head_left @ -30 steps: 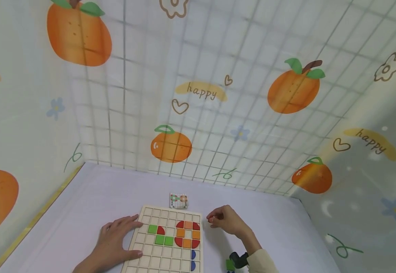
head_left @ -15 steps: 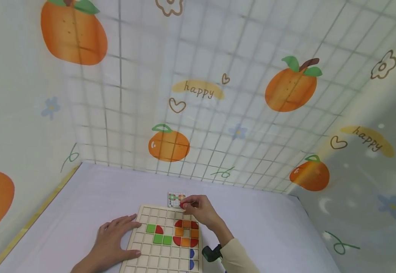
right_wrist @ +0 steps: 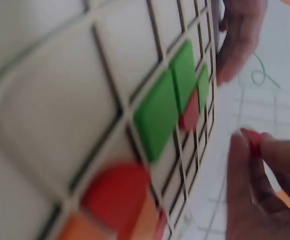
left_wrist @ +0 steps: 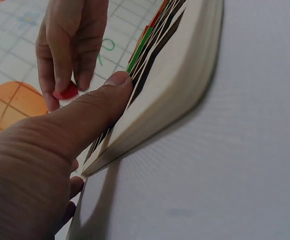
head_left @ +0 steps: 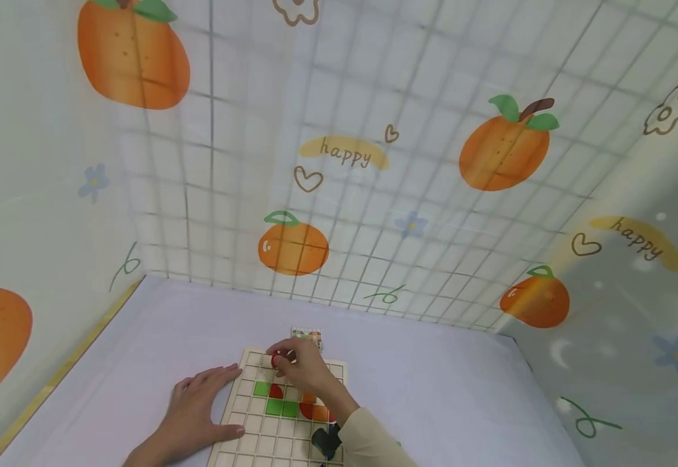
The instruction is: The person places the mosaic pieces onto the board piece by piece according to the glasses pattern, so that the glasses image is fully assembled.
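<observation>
My right hand (head_left: 306,371) is over the far part of the wooden grid board (head_left: 259,425), pinching a small red piece (head_left: 275,360) between thumb and fingertips. In the right wrist view that red piece (right_wrist: 253,141) has a curved edge. My left hand (head_left: 195,407) lies along the board's left edge, fingers spread, with the thumb (left_wrist: 97,105) resting on the rim. Green square tiles (head_left: 274,407) sit in the grid around a red quarter-round tile (head_left: 276,391). Orange tiles (head_left: 320,413) and more red ones lie to their right, partly hidden by the right arm.
A small printed pattern card (head_left: 315,334) lies just beyond the board, partly covered by the right hand. A dark wrist-worn device (head_left: 327,442) hangs over the board's right side. A printed curtain (head_left: 362,214) stands behind the white tabletop (head_left: 432,389).
Holding the red piece, my right hand has moved left from beside the board's right edge, past the card, to over the far rows. The left hand has stayed put.
</observation>
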Demonstrator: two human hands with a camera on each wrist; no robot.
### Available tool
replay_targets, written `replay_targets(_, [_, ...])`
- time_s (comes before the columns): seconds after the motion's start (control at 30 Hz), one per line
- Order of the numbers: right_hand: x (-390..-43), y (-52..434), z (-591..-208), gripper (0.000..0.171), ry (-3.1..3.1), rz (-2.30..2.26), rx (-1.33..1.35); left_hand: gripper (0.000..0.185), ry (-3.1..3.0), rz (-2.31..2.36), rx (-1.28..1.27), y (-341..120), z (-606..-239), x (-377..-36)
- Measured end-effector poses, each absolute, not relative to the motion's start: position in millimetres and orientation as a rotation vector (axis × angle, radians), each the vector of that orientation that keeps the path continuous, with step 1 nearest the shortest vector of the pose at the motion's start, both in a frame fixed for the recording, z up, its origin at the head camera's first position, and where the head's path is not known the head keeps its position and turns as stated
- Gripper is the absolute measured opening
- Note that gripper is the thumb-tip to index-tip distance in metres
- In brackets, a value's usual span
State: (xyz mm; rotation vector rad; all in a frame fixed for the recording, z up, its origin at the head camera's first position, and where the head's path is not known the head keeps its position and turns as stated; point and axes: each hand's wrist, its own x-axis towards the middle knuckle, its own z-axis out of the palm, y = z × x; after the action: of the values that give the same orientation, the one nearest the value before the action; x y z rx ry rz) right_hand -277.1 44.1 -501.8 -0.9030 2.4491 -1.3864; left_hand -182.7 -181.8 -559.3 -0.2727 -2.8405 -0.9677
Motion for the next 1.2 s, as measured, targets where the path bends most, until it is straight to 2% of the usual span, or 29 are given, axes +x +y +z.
replay_targets(0.17, [-272.6,27.5,-507.3,0.005,2.535,-1.178,-0.892,0.107,-2.834,-0.977,-0.278,-182.6,-559.4,-181.6])
replay_targets(0.4, [-269.4,12.5,-509.9,0.004,2.563,-1.008,-0.965,0.104,-2.814,-0.968,-0.297,-182.5,-558.3,-181.3])
replay_targets(0.53, [-270.7,8.3,-512.8,0.002,2.707,-0.742,-1.146,0.101,-2.795,-0.956,-0.312,-182.7,-558.1,-180.6])
replay_targets(0.67, [-271.0,7.3,-515.7,0.006,2.783,-0.515,-1.325,0.099,-2.805,-0.954,-0.308,-182.4,-558.6,-179.5])
replay_targets(0.93, [-261.8,7.6,-502.6,0.018,2.835,0.015,-1.493,0.095,-2.802,-0.960,-0.314,-181.6,-558.9,-178.3])
replay_targets(1.2, [-261.2,1.1,-496.1,0.016,2.812,-0.108,-1.379,0.084,-2.782,-0.964,-0.325,-181.5,-559.3,-178.8])
